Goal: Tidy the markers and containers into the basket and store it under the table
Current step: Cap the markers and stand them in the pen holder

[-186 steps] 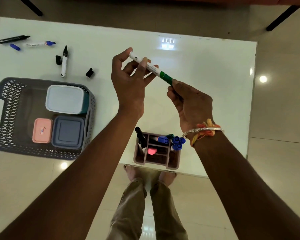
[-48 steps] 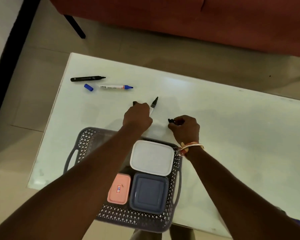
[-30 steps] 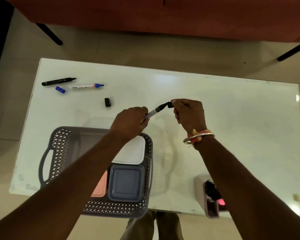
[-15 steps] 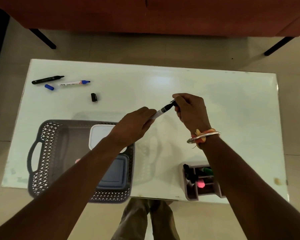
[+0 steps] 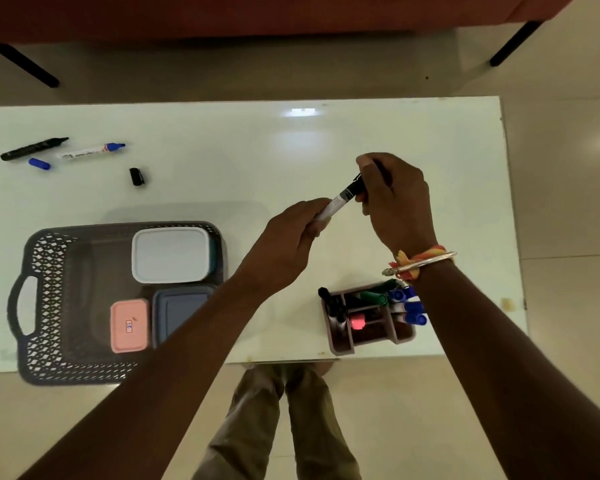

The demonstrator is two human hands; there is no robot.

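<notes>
White table (image 5: 222,150) fills the view, with a red sofa along its far side. Near the middle, at about 2 o'clock, both hands meet on one white-barrelled marker (image 5: 343,199). The left hand (image 5: 288,244) is wrapped round the barrel's lower end. The right hand (image 5: 395,202) is curled over its black top end. Whether a cap is fully seated there I cannot tell, since the fingers hide it.

At 8 o'clock sits the grey lattice basket (image 5: 49,258), holding a white-lidded container (image 5: 168,254), a blue-grey container (image 5: 182,313) and a pink container (image 5: 129,325). Its near rim seems to hang slightly past the table edge.

At 5 o'clock, right at the near edge, a compartmented marker holder (image 5: 342,346) stands full of capped markers, under the right forearm.

At 10 o'clock lie a loose black marker (image 5: 32,148), a blue marker (image 5: 90,151), a blue cap (image 5: 39,163) and a black cap (image 5: 137,176).

Risks, as I judge them:
- A half-pressed cap could pop off later and mark the containers.
- A dropping right forearm could knock the holder off the edge.
- Extra weight near the basket's overhanging rim could tip it.
</notes>
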